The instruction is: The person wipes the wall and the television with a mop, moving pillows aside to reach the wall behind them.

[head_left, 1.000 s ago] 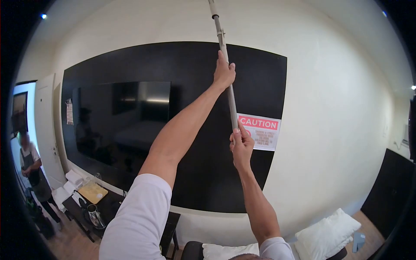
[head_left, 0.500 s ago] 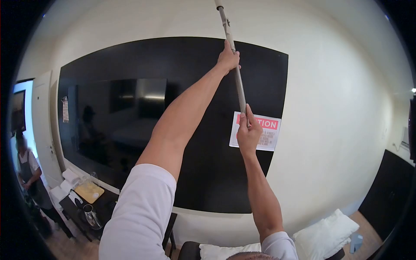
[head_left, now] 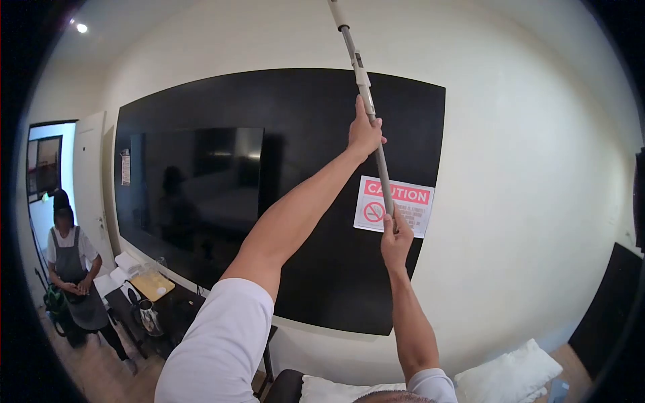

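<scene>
At the far left, a second person (head_left: 72,269) in a grey apron stands in a doorway, hands together at the waist. Just to the right, a dark low table (head_left: 176,310) carries a folded white towel (head_left: 127,262), a yellow board (head_left: 153,285) and a metal jug (head_left: 150,317). Above the table, a large black wall panel (head_left: 322,201) holds a dark television screen (head_left: 195,195). The left hand (head_left: 365,131) is raised high, arm fully extended, fingers wrapped closed around a grey pole (head_left: 366,94). The pole runs from the top edge of the view, tilted down and to the right, across the black panel. The right hand (head_left: 396,240) grips the lower end of the pole, fingers curled shut around it, directly in front of a white and red caution sign (head_left: 406,201) fixed to the panel. At the lower right, white pillows (head_left: 517,377) lie against the pale wall (head_left: 537,168).
</scene>
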Demonstrator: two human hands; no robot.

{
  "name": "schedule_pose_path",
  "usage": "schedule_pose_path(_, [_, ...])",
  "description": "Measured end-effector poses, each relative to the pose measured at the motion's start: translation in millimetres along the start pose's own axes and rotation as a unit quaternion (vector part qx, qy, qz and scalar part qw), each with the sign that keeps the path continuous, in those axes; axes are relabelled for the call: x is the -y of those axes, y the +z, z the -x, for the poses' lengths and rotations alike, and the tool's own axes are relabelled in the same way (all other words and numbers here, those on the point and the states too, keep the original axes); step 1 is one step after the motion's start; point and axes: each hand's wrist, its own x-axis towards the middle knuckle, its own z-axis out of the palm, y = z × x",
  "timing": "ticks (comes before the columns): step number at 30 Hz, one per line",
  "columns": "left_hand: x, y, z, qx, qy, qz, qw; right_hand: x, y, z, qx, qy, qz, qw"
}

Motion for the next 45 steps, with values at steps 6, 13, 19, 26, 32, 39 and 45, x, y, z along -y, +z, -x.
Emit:
schedule_pose_path(6, [-14,36,-14,-0.032,-0.005,-0.002,0.999,10,-53,-34,0.041,0.031,0.023,0.998])
schedule_pose_path(13, [-35,48,-37,-0.034,-0.033,0.040,0.998,51,-73,-68,0.036,0.057,-0.005,0.998])
schedule_pose_path(19, [-77,50,-58,-0.046,-0.039,0.030,0.998,90,-69,-95,-0.015,0.030,0.014,0.999])
schedule_pose_path(26, [-112,25,-42,-0.071,-0.007,-0.070,0.995,164,-61,-77,-0.008,0.137,-0.011,0.990])
schedule_pose_path(32, [-108,-3,-45,-0.113,0.044,-0.217,0.969,199,-31,-52,-0.015,0.166,-0.077,0.983])
schedule_pose_path(39, [-117,-35,-18,-0.155,0.109,-0.259,0.947,229,-6,-26,-0.012,0.182,-0.119,0.976])
schedule_pose_path(45, [-127,-29,-26,-0.188,0.171,-0.302,0.919,242,4,-28,-0.049,0.176,-0.129,0.975])
